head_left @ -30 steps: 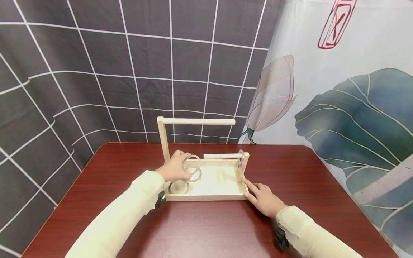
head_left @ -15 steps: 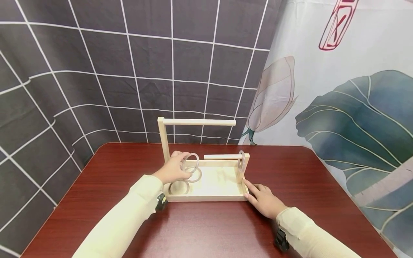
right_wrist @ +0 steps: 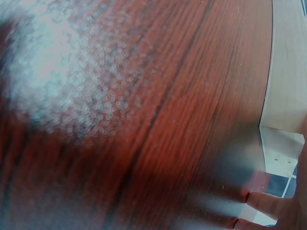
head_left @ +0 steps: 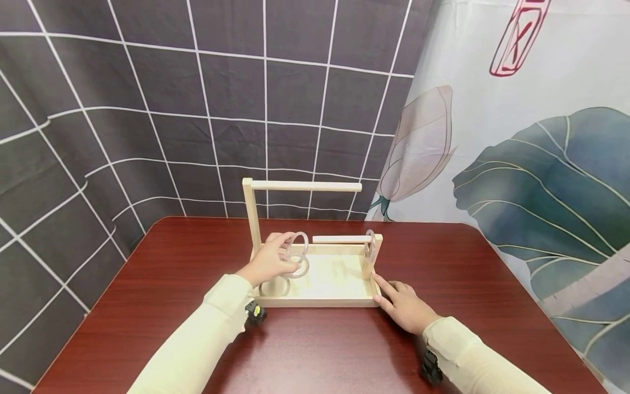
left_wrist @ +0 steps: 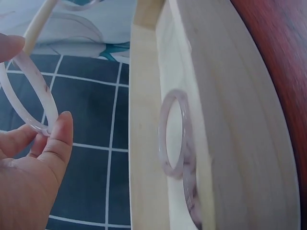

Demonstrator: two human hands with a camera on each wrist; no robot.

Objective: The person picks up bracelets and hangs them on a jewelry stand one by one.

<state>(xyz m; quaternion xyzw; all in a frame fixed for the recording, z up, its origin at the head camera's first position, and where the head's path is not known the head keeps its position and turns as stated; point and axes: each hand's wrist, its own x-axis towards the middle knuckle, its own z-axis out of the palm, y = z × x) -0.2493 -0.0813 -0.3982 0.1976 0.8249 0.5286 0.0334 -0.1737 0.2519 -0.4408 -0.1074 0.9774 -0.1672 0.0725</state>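
My left hand (head_left: pixel 269 261) pinches a pale lavender bangle (left_wrist: pixel 38 86) between thumb and fingers, raised over the left part of a light wooden tray stand (head_left: pixel 315 302). Two similar bangles lie in the tray under that hand; the left wrist view shows one bangle (left_wrist: pixel 163 129) overlapping another bangle (left_wrist: pixel 190 189). On the stand's short lower bar (head_left: pixel 339 239) hangs a further bangle (head_left: pixel 372 247), close to the right post. My right hand (head_left: pixel 405 309) rests with its fingertips against the tray's right end; in the right wrist view only some fingers (right_wrist: pixel 268 205) show.
A longer upper bar (head_left: pixel 305 186) runs rightward from the tall left post (head_left: pixel 252 216), its right end free. The stand sits on a reddish-brown table (head_left: pixel 315 350). Behind hang a dark grid-patterned cloth (head_left: pixel 226 82) and a white cloth with lotus prints (head_left: pixel 541 180).
My left hand has shifted slightly to the right with the bangle, which now stands a little higher. The right hand stays against the tray's end.
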